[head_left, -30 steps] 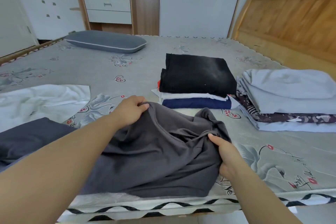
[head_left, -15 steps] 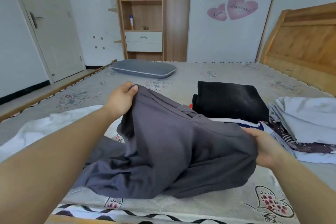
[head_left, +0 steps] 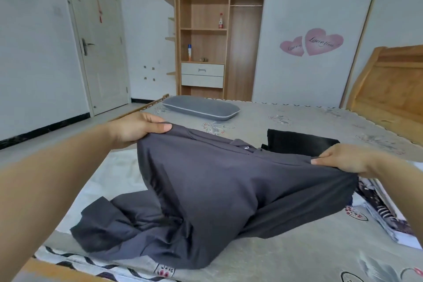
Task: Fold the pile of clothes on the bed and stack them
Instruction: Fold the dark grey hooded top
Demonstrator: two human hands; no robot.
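Note:
A dark grey garment hangs stretched between my two hands above the bed; its lower part and a sleeve trail on the sheet near the front edge. My left hand grips its upper left edge. My right hand pinches its upper right edge. Behind the garment sits a folded stack topped by a black piece, mostly hidden. A second folded stack with patterned cloth shows at the right, partly behind my right arm.
A white garment lies unfolded on the left of the bed. A grey pillow rests at the far side. A wooden headboard stands at the right, a wardrobe and a door beyond.
Both hands have lifted the grey garment off the sheet and spread apart, so it now hangs stretched between them. The view has tilted upward toward the room.

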